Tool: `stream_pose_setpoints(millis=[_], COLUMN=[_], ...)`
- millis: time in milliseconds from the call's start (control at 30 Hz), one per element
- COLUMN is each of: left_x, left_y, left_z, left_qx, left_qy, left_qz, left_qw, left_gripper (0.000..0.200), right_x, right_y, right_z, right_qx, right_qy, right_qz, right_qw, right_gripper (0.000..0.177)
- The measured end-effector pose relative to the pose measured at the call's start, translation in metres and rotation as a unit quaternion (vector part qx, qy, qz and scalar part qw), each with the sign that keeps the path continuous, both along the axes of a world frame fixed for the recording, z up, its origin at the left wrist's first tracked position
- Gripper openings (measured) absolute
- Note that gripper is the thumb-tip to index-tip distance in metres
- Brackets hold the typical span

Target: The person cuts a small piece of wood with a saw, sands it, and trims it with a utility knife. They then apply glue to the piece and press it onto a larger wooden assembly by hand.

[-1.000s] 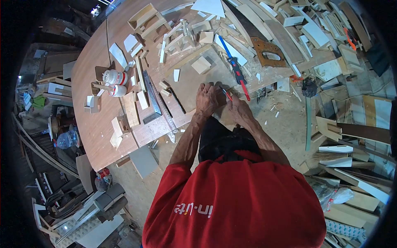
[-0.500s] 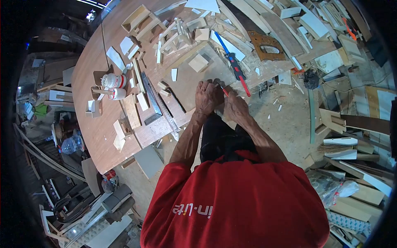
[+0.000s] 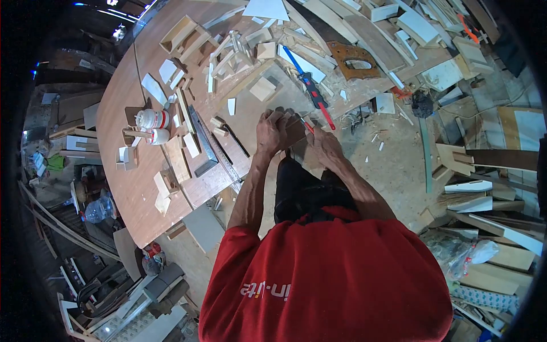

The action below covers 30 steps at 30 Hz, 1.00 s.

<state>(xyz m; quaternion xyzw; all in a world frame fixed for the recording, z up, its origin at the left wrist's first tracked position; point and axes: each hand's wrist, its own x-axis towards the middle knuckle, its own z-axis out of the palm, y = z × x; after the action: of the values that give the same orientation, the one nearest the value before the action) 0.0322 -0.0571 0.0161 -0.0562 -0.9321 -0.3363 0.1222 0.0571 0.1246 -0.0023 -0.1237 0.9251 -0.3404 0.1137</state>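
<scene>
At the near edge of the workbench [image 3: 131,194], my left hand [image 3: 272,134] is closed on a small brown wooden piece [image 3: 294,132], its fingers bent over the far side. My right hand [image 3: 326,147] grips a thin red-handled tool [image 3: 309,126], whose narrow tip points up and left toward that piece. Whether the tip touches the wood cannot be made out. Just beyond my hands lie a pale square wooden block [image 3: 263,89] and a long blue, black and red tool [image 3: 312,90]. A metal try square [image 3: 205,142] rests to the left.
White glue containers [image 3: 152,119] stand on the left of the bench. Small wooden frames [image 3: 185,37] and many offcuts lie at the back. A wooden-handled handsaw [image 3: 348,61] is at the back right. Timber scraps [image 3: 501,265] are piled on the floor at right.
My view has shifted slightly, so the bench items appear a little further left. My hands have moved apart a bit, and more of the brown wooden piece shows between them.
</scene>
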Motion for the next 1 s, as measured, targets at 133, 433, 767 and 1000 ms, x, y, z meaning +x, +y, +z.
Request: stream_pose_setpoints(millis=[133,433,767,1000], left_x=[0.000,0.007,0.009,0.011], left_y=[-0.008,0.011,0.010,0.010], left_z=[0.000,0.021,0.016,-0.008], left_qx=[0.214,0.444,0.080,-0.126], left_qy=[-0.188,-0.226,-0.067,0.004], left_qz=[0.056,0.106,0.044,0.020], left_qw=[0.957,0.860,0.994,0.992], left_gripper=[0.015,0.015,0.018,0.019], right_x=[-0.006,-0.013,-0.016,-0.011], right_y=[-0.001,-0.001,0.000,0.000], right_z=[0.006,0.035,0.021,0.012], right_qx=[-0.086,-0.387,-0.130,-0.075], right_qy=[-0.060,-0.191,-0.148,-0.068], right_qz=[-0.079,-0.151,-0.049,-0.024], right_qw=[0.991,0.889,0.979,0.995], right_gripper=[0.029,0.018,0.039,0.032])
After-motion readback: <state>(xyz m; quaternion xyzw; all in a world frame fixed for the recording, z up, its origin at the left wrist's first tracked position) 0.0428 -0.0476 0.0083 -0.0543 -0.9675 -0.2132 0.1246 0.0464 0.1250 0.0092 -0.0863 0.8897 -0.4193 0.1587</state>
